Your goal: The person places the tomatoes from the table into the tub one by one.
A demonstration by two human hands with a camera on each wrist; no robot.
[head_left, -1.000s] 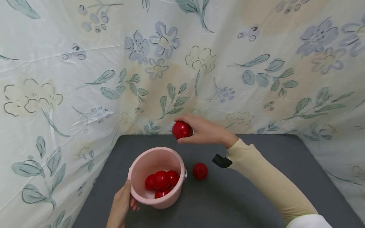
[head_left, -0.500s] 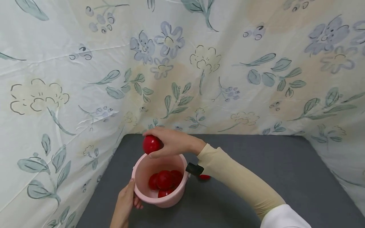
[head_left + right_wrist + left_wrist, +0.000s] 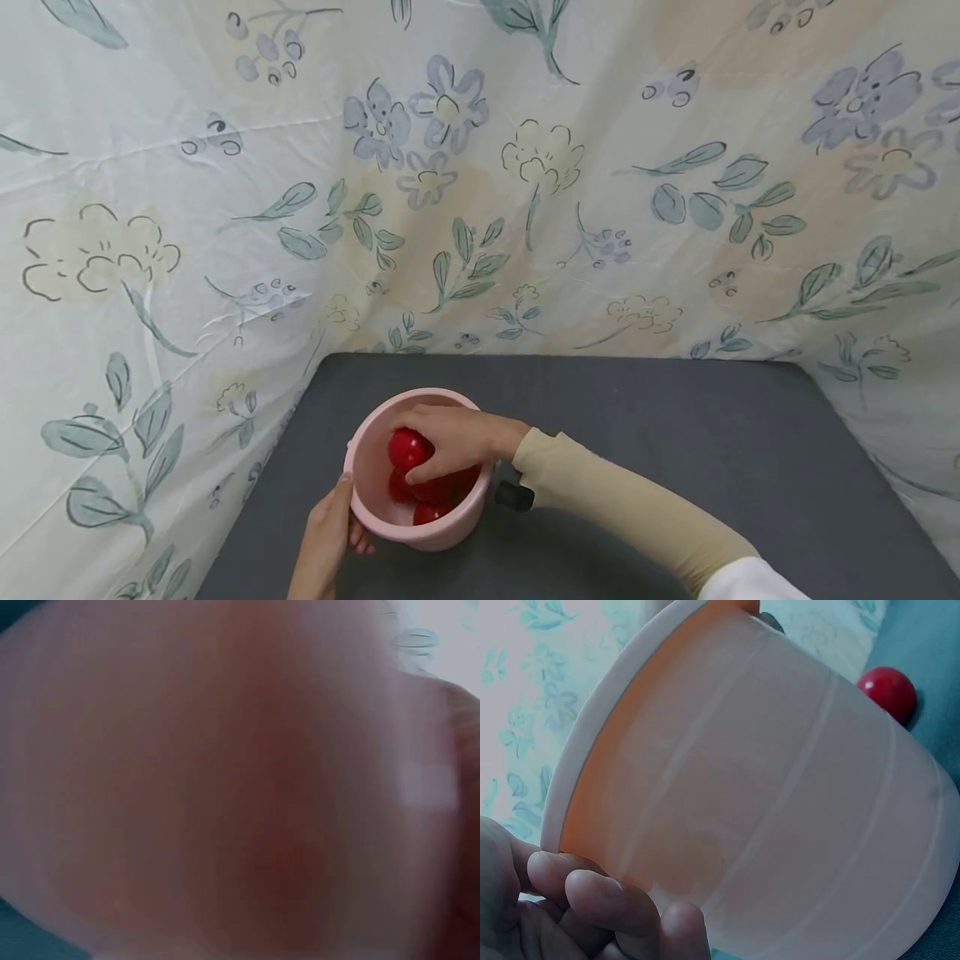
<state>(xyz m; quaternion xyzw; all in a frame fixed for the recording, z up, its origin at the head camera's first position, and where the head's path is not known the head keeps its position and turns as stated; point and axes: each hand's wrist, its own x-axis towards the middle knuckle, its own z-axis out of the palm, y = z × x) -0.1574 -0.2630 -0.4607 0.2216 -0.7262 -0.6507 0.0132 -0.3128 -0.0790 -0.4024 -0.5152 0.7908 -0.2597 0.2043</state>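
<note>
My left hand (image 3: 327, 530) grips the rim of a pink bucket (image 3: 363, 510) on its near left side, thumb over the rim and fingers beneath it. In the left wrist view, curled fingertips (image 3: 604, 896) lie against the outer wall. Reaching down inside the bucket, my right hand (image 3: 450, 437) holds a shiny red ball (image 3: 408, 450) between thumb and fingers. Several more red balls (image 3: 432, 512) sit under it on the bucket's floor, partly hidden by that hand. The bucket's wall (image 3: 187, 780) fills the right wrist view, blurred.
Another red ball (image 3: 889, 694) lies on the table outside the bucket; the right forearm hides it in the head view. The dark grey table (image 3: 637, 417) runs back to a flower-printed cloth (image 3: 562, 208) hanging behind and at both sides.
My right hand has carried its ball leftward over the rim, then down into the bucket. The left hand keeps its grip on the rim.
</note>
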